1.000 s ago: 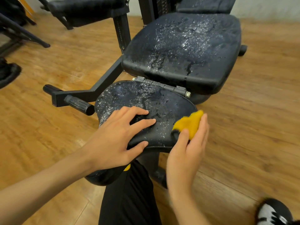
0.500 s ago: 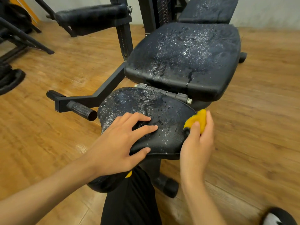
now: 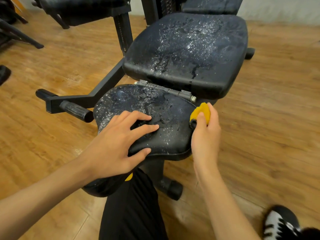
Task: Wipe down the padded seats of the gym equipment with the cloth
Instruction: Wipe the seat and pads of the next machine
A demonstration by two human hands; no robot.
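A small black padded seat point(image 3: 166, 118), wet with droplets, sits low in the middle. My left hand point(image 3: 119, 144) rests on its near left part with spread fingers, thumb hooked under the front edge. My right hand point(image 3: 206, 134) grips a yellow cloth point(image 3: 200, 112) against the seat's right edge, near the hinge. Behind the hinge lies a larger black padded seat point(image 3: 187, 51), also covered in droplets and streaks. A third pad point(image 3: 211, 5) shows at the top.
The black steel frame point(image 3: 97, 96) with a rubber grip handle point(image 3: 76, 110) juts left of the small seat. More equipment point(image 3: 83, 9) stands at the back left. My dark-trousered leg point(image 3: 129, 210) and a black-and-white shoe point(image 3: 280, 222) are on the wooden floor point(image 3: 268, 127).
My right hand has slid the yellow cloth forward along the small seat's right edge toward the hinge. My left hand has stayed on the seat.
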